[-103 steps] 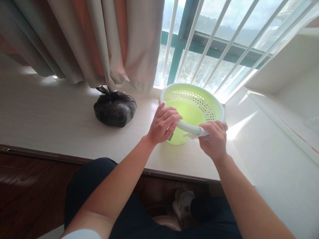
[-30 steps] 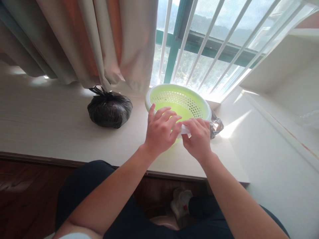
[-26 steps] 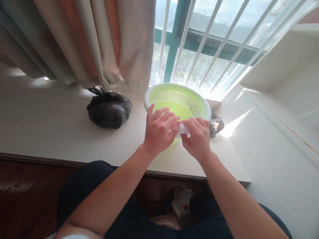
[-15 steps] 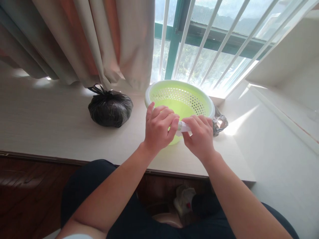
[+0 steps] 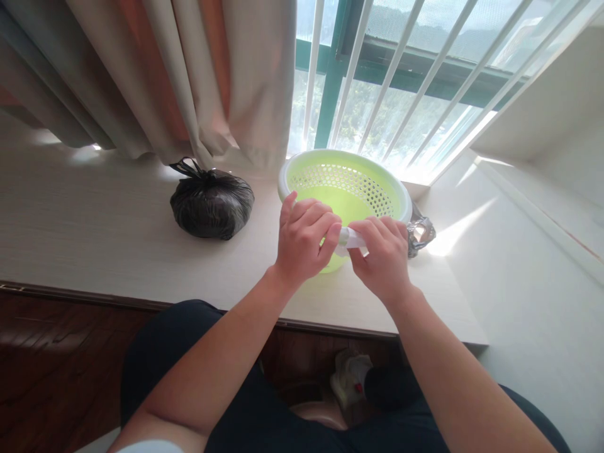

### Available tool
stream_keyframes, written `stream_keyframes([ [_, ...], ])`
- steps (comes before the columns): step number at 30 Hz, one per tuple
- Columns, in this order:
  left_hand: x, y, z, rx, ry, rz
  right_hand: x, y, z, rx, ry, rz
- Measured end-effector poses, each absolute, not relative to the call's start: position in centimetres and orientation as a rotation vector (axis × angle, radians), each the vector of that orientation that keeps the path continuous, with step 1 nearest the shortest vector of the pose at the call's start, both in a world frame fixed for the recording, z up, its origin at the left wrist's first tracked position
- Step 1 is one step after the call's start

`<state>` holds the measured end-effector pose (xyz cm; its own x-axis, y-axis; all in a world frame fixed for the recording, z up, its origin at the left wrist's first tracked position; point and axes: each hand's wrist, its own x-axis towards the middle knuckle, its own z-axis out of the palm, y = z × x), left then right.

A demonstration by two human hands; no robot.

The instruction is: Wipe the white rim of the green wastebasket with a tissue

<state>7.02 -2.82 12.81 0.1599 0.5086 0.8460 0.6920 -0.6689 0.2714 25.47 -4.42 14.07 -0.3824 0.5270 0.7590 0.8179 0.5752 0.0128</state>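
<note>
A light-green plastic basket (image 5: pixel 346 160) with a pale rim and a band of holes stands on the white ledge before the window. My left hand (image 5: pixel 307 242) is closed over the near left part of its rim, fingers bent over the top and the index finger raised a little. Close beside it, my right hand (image 5: pixel 381 251) is pinched round the near right part of the rim. A short white stretch of rim shows between the two hands. Both hands' fingertips are partly hidden.
A knotted black plastic bag (image 5: pixel 212 204) sits left of the basket on the ledge (image 5: pixel 117 251). Another dark plastic bag (image 5: pixel 419 233) lies behind the basket's right side. Curtains (image 5: pixel 255 82) hang at the left, with white window bars (image 5: pixel 396 69) beyond. A wall bounds the right.
The whole view has shifted slightly, so everything appears a little further right. Both hands keep the same hold on the basket's rim.
</note>
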Motion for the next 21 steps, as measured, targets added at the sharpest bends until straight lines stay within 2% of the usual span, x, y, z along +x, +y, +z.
stream_keyframes([
  [21,6.87,-2.45,12.37,-2.205,-1.125,-1.490,25.91,-4.27,14.02,-1.038,-2.072,-0.573],
])
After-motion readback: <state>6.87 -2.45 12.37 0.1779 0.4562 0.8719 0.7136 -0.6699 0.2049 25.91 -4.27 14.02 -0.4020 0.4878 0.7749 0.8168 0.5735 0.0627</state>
